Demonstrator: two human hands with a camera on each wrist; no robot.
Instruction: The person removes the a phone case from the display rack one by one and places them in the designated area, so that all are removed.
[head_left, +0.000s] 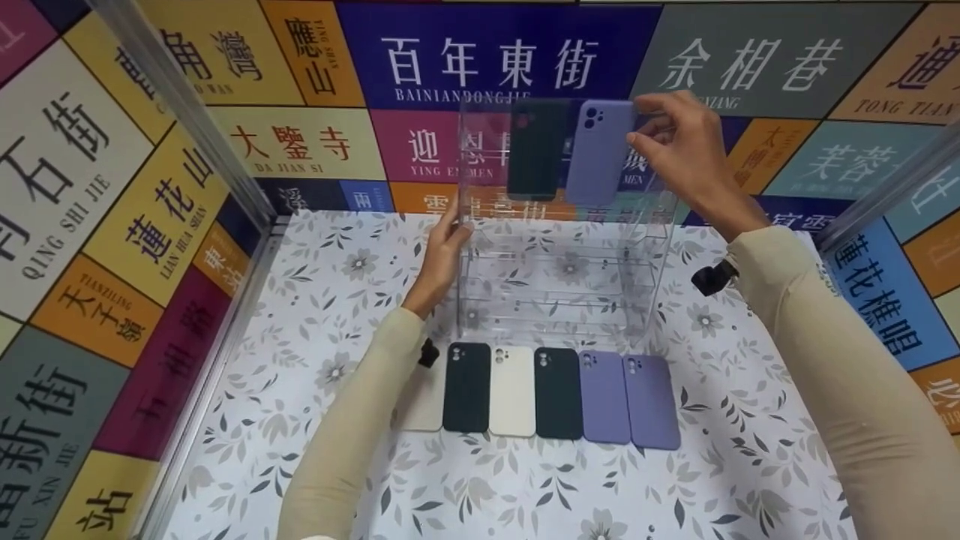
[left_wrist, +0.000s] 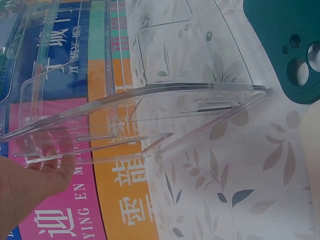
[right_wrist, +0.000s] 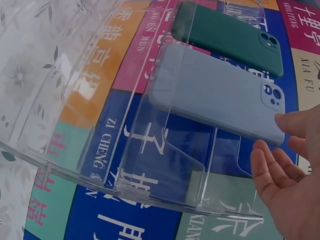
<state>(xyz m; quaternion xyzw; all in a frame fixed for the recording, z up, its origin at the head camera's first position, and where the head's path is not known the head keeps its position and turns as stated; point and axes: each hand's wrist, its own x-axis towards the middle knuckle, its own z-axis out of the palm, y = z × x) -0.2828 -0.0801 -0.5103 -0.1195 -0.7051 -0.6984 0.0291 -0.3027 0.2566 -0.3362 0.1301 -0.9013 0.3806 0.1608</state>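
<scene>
Your left grip grasps the clear rack by its side. Your right grip, loose, is beside the purple case, top tier, next to a dark green case. Six more cases line the desk.

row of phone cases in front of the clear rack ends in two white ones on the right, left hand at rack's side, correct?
Not quite: the two rightmost phone cases in the row are purple, not white, as the head view shows. The left hand is at the side of the clear rack.
</scene>
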